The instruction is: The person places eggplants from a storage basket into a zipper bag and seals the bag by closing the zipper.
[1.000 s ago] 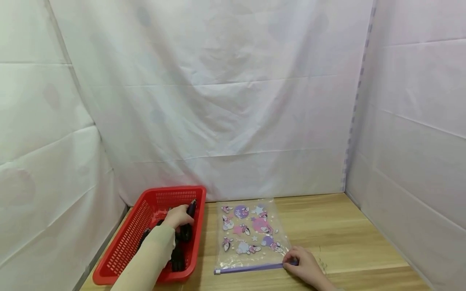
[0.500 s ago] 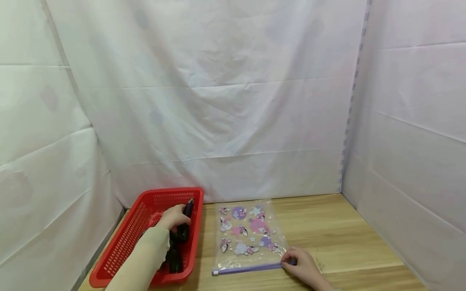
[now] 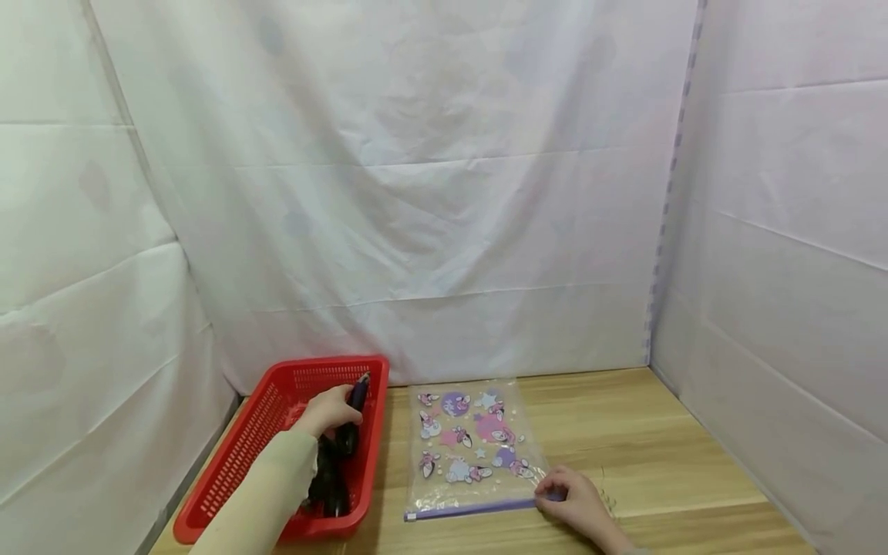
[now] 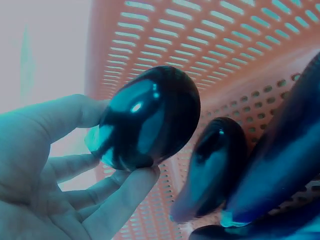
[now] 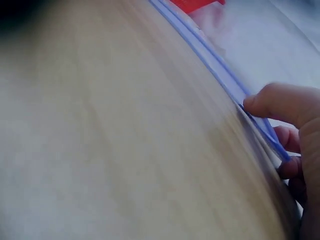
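Observation:
In the head view my left hand (image 3: pixel 327 410) reaches into the red basket (image 3: pixel 379 455) and grips a dark, glossy eggplant (image 3: pixel 358 395) near its right wall. The left wrist view shows thumb and fingers around the rounded end of this eggplant (image 4: pixel 155 117). More eggplants (image 4: pixel 215 170) lie beside it in the basket. To the right, a clear zip bag (image 3: pixel 466 424) printed with pink and purple cartoon figures lies flat. My right hand (image 3: pixel 576 505) pinches the right end of its purple zip strip (image 3: pixel 486 507). In the right wrist view, the thumb presses on that strip (image 5: pixel 210 55).
A white slider (image 3: pixel 411 516) sits at the strip's left end. The wooden table (image 3: pixel 666 462) runs back to a white cloth (image 3: pixel 451 231), and further cloths hang at both sides. The basket's perforated walls rise around the left hand.
My left hand has lifted slightly, with the eggplant in its grip. The right hand keeps its place on the zip strip. The head view has shifted a little.

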Action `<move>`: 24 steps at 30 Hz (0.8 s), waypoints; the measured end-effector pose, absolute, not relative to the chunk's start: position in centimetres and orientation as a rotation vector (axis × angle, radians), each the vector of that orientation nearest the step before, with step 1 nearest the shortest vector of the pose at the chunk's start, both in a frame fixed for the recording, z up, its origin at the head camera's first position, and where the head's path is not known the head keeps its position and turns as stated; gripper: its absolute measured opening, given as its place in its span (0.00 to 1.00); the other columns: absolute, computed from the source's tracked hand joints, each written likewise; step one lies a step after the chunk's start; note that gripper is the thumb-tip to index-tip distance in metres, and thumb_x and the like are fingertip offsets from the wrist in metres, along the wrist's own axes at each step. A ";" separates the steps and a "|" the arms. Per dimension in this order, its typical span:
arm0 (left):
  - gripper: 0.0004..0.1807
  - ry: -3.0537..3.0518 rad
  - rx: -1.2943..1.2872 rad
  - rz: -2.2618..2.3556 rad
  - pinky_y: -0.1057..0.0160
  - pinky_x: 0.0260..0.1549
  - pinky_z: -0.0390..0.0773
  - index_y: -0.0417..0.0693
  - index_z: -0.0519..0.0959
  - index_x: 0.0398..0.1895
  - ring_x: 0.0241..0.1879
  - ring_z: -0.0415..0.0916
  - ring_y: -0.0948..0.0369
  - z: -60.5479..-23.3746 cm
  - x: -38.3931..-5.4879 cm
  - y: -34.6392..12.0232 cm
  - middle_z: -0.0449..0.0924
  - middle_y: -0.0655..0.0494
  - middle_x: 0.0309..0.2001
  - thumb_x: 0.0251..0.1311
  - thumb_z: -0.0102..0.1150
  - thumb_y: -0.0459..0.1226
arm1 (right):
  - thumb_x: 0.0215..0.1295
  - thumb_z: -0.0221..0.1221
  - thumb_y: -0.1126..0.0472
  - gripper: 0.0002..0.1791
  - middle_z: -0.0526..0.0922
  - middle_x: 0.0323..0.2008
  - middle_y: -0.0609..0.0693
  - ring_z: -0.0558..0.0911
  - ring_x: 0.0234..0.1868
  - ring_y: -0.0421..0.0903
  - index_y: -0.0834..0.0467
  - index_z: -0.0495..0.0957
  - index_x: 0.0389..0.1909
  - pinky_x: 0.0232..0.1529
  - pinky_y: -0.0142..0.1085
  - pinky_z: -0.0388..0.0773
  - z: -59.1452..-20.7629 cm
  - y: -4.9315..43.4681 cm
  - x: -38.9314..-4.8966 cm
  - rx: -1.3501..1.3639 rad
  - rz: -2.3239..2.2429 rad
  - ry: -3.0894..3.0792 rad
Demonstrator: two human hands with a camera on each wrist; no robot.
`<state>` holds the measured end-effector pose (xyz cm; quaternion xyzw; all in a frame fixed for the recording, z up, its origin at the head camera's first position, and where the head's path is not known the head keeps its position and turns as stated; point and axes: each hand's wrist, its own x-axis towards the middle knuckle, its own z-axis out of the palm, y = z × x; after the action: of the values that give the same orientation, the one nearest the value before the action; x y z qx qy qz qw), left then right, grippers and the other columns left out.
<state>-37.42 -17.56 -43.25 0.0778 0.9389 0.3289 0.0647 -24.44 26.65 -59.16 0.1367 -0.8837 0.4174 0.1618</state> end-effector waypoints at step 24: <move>0.42 2.874 0.275 0.936 0.55 0.24 0.76 0.42 0.65 0.69 0.29 0.74 0.54 -42.7 -35.9 -16.4 0.74 0.40 0.55 0.49 0.69 0.37 | 0.51 0.72 0.53 0.05 0.80 0.30 0.39 0.72 0.31 0.35 0.47 0.86 0.27 0.34 0.31 0.67 -58.4 26.9 -24.7 0.246 1.363 -2.624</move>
<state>-35.93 -16.43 -42.74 0.0906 0.9456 0.3080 0.0533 -24.74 26.87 -58.36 0.0828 -0.8810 0.4576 0.0870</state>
